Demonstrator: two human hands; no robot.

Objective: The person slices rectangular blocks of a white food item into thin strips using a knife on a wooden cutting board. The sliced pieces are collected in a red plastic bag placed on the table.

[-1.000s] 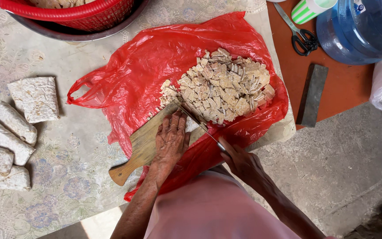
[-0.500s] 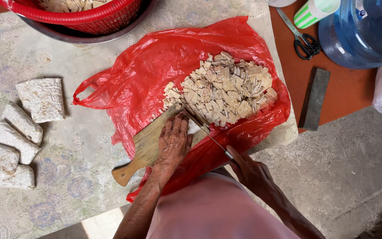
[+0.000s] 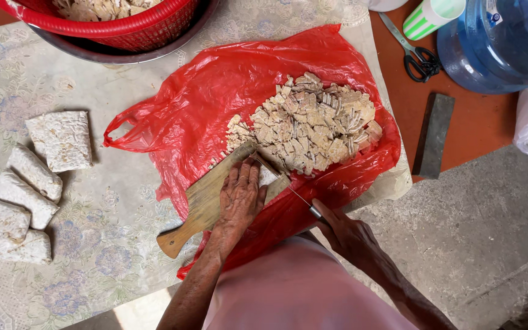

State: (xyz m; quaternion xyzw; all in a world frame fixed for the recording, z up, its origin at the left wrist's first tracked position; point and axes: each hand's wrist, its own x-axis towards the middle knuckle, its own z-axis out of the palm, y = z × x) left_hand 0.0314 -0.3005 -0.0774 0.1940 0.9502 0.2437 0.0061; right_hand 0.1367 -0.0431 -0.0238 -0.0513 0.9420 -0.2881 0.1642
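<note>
Two hands work at 6 o'clock: the left hand (image 3: 239,198) lies flat, hiding a pale piece on the wooden board (image 3: 206,205); the right hand (image 3: 349,235) grips a knife (image 3: 288,189), blade barely visible. Cut-off red basket (image 3: 123,24) at 12 holds pale chunks.

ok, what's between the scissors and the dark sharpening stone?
Head view: only bare orange tabletop lies between the scissors and the sharpening stone.

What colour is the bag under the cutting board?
Red bag, translucent plastic; shows best in the head view.
</note>
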